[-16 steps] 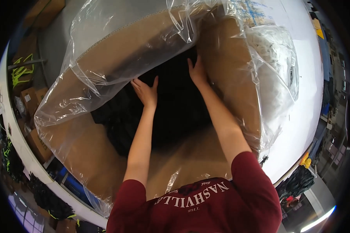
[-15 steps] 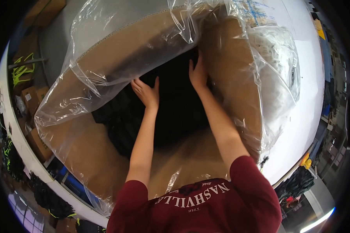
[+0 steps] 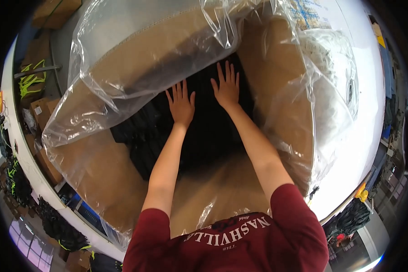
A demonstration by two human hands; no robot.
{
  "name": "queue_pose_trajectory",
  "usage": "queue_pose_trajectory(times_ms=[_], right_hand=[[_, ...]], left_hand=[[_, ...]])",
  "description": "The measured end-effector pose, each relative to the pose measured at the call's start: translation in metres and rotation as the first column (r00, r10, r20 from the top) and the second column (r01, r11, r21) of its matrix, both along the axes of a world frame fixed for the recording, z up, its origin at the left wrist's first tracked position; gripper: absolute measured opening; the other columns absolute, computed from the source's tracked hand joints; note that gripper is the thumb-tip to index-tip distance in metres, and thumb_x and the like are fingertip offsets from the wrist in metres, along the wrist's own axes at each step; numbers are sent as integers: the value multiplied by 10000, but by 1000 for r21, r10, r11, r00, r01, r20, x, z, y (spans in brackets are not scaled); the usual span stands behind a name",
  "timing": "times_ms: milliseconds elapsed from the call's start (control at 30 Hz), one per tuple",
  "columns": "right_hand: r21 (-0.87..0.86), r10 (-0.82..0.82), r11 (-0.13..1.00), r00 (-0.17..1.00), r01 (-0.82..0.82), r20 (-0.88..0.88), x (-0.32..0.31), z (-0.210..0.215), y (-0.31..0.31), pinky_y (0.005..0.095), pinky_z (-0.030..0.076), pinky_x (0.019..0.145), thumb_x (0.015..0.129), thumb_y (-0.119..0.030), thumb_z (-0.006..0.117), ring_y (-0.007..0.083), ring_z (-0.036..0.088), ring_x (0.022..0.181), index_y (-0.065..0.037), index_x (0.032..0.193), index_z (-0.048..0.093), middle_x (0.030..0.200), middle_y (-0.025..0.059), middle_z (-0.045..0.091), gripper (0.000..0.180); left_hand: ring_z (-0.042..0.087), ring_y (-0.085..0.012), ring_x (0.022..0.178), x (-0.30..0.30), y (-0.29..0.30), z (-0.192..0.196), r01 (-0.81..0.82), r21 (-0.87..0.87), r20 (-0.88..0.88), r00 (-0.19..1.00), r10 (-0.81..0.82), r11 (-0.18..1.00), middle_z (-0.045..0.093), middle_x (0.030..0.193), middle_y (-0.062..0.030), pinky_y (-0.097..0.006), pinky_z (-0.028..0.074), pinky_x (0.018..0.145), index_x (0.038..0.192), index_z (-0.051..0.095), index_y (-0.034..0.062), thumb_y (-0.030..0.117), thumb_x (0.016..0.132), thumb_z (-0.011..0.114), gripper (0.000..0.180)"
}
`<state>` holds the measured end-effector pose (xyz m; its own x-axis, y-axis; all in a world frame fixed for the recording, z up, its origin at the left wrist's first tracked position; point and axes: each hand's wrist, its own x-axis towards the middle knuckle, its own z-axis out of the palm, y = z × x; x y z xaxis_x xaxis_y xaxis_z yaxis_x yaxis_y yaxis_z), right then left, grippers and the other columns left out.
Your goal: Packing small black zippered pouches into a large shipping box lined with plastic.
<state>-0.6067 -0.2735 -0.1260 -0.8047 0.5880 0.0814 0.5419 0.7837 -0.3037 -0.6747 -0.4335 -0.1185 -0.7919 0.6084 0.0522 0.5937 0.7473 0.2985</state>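
Note:
Both my arms reach down into a large cardboard box (image 3: 281,63) lined with a clear plastic bag (image 3: 86,115). Black goods (image 3: 208,131), dark and soft-looking, lie inside it; their exact kind cannot be made out. My left hand (image 3: 182,105) lies palm down on them, fingers stretched toward the far wall beside the liner's fold. To its right my right hand (image 3: 226,87) rests flat on the same black pile, fingers spread, close to the right wall. Neither hand grips anything.
A white table (image 3: 349,149) curves along the right under a clear plastic bag of pale contents (image 3: 333,59). Cardboard boxes (image 3: 43,111) and bright yellow-green straps (image 3: 31,80) stand at the left. Bundles of black items (image 3: 61,224) hang at the lower left, others (image 3: 349,215) at the lower right.
My hands have turned flatter onto the black pile. The left has shifted slightly right, away from the liner; the right has drawn off the right wall, its fingers now spread.

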Motion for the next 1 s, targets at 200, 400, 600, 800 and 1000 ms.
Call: queue_pose_trajectory(times_ms=[200,400,600,800,1000], right_hand=[[-7,38,999,941,-38,336,1,45,-12,451,218,1106,874,-422,529,297,256,1363,-145,1426,315,1503,125,217,654],[-553,31,819,974,-154,-224,54,296,3,307,460,863,832,-190,629,258,622,985,-67,1079,635,1030,96,666,276],[-419,-379,868,901,267,-212,180,324,61,402,270,1066,873,-291,623,229,420,1263,-93,1388,372,1332,163,474,606],[-694,-249,650,949,310,191,255,278,54,280,435,853,915,-323,562,164,585,983,-112,1352,463,1057,133,626,495],[-726,52,687,995,26,85,204,355,-21,230,282,477,944,-173,480,36,309,527,-133,1273,554,578,-44,337,340]], left_hand=[[156,-315,1396,12,-25,8,40,17,194,980,-42,999,129,1522,-149,-493,112,1124,1459,195,100,357,947,453,629],[252,-374,1345,54,-130,170,-120,340,519,851,-80,933,255,1447,-212,-426,264,1082,1390,323,55,146,832,617,637],[453,-265,1156,22,-354,252,-577,534,83,764,640,619,479,1263,-161,-346,339,989,1265,442,-5,128,865,593,448],[456,-239,1143,95,-463,191,-925,-98,934,43,356,368,470,1293,-156,-354,366,963,1337,400,12,495,920,457,640],[515,-117,727,116,-396,316,-946,197,974,220,62,257,534,815,-38,-269,438,649,1381,351,8,346,934,503,580]])
